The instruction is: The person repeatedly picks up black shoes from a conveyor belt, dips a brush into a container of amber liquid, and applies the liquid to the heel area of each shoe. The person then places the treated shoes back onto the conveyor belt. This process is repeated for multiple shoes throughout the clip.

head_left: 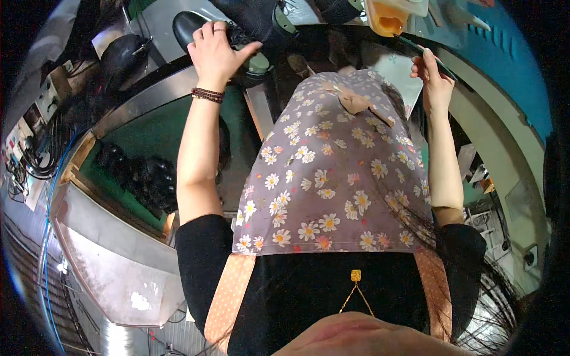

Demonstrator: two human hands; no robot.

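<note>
Fingers of the left hand point(215, 52) are clamped on a glossy black leather boot point(237, 26) at about eleven o'clock in the head view, thumb stretched toward one o'clock across its upper, the other fingers curled over the top. The boot's long axis runs roughly from nine to three o'clock, its rounded toe point(189, 25) pointing to nine o'clock, and it lies directly under the left hand, well apart from the right one, so the left hand is clearly the nearer. The right hand point(435, 80), at about one o'clock, has its fingers closed on a thin dark flat tool point(427, 54), possibly a brush or blade; its long axis slants from eleven to five o'clock. An orange plastic container point(389, 16) stands just beyond the tool's tip at twelve o'clock. A beaded bracelet point(208, 94) circles the left wrist. A soft mauve apron point(332, 178) printed with daisies hangs down the middle. At eight o'clock, a green-lined bin point(127, 151) holds dull black pieces heaped together, and the curved metal edge of the bench point(142, 101) shines above it.
</note>
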